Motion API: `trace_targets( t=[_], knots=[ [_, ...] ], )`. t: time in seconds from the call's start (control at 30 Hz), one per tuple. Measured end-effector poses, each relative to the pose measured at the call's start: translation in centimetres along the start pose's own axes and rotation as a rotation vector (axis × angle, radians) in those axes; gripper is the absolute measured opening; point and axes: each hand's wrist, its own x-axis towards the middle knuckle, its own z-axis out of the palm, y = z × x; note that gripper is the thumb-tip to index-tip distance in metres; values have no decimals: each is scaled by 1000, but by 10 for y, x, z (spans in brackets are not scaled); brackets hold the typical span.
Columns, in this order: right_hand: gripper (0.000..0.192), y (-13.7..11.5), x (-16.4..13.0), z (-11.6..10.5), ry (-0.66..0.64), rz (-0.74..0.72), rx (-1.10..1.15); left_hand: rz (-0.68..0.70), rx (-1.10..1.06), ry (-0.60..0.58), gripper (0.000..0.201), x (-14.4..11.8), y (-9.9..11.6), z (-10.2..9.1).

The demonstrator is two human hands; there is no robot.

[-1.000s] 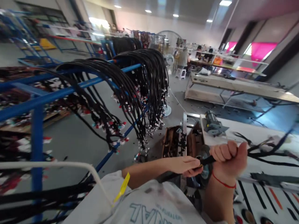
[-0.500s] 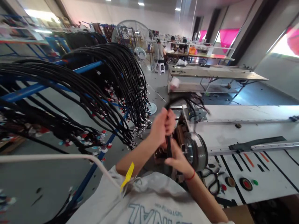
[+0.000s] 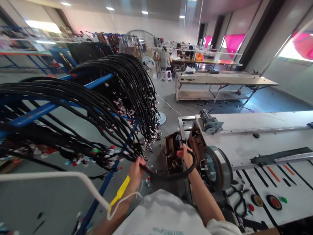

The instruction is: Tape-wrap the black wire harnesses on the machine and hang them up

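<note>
A black sleeved wire harness (image 3: 168, 178) hangs in a sagging loop between my hands, in front of my body. My left hand (image 3: 137, 168) is closed around one end, close to the tips of the hanging harnesses. White and coloured connectors dangle just below it. The other end curves up past my right wrist to my right hand (image 3: 186, 155), whose fingers are bent round it near the table's end frame. To the left, a blue rack (image 3: 97, 81) carries thick bundles of similar black harnesses (image 3: 137, 85) with small connectors at their ends.
On my right is a white worktable (image 3: 259, 127) with a motor (image 3: 209, 120), a large tape roll (image 3: 218, 168), scissors (image 3: 241, 199) and red and green buttons. A white bent tube (image 3: 61, 174) crosses at lower left. A fan (image 3: 148, 62) and seated people are farther back.
My hands were close together on the harness in front of me. Now they are apart, the left lower and toward the rack, with the harness drooping between them.
</note>
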Motion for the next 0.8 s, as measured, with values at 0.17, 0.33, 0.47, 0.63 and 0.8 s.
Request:
trace_targets(
  t=[0.17,0.33,0.47,0.63,0.8],
  knots=[
    [39,-86,-22,50,-275,-686,-232,-317,432,-243,39,23,-35,-53],
    [27,-85,-68,79,-618,-954,-524,-610,-153,-424,32,74,15,31],
    [28,-46,-72,46,-561,-590,-341,-551,-423,-365,35,94,40,80],
    [50,-39,-32,12,-332,273,313,-739,34,-1059,8,43,14,67],
    [24,-85,-41,45,-506,59,412,-910,281,-1253,21,20,-10,38]
  ],
)
